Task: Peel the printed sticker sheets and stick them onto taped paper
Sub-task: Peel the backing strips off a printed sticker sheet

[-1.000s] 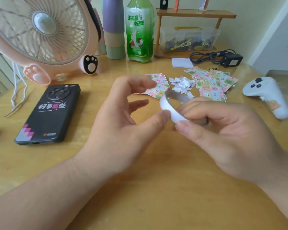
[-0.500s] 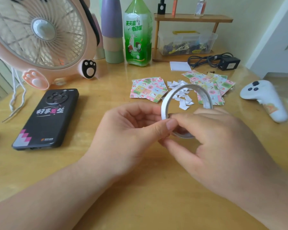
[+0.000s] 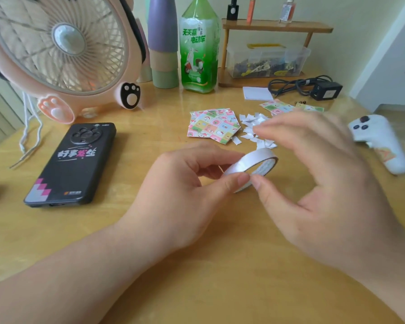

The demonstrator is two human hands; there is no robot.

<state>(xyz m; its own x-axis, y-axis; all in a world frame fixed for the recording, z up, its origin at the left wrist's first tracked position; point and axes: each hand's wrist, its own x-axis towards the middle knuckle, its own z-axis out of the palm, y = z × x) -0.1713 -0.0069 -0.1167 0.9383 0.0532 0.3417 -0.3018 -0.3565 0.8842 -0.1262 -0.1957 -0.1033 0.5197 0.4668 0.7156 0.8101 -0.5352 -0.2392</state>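
Tape roll (image 3: 253,163) sits mid-frame, pinched by thumb and fingers of the left hand (image 3: 185,190). The blurred right hand (image 3: 325,183) is spread open, thumb tip at the roll's edge. Sticker sheets (image 3: 213,125) lie on the desk (image 3: 197,277) above centre. Steady the roll and lift the tape end by nail.

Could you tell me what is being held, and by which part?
The left hand pinches the white ring-shaped tape roll at its near rim; the right hand only touches it with its thumb.
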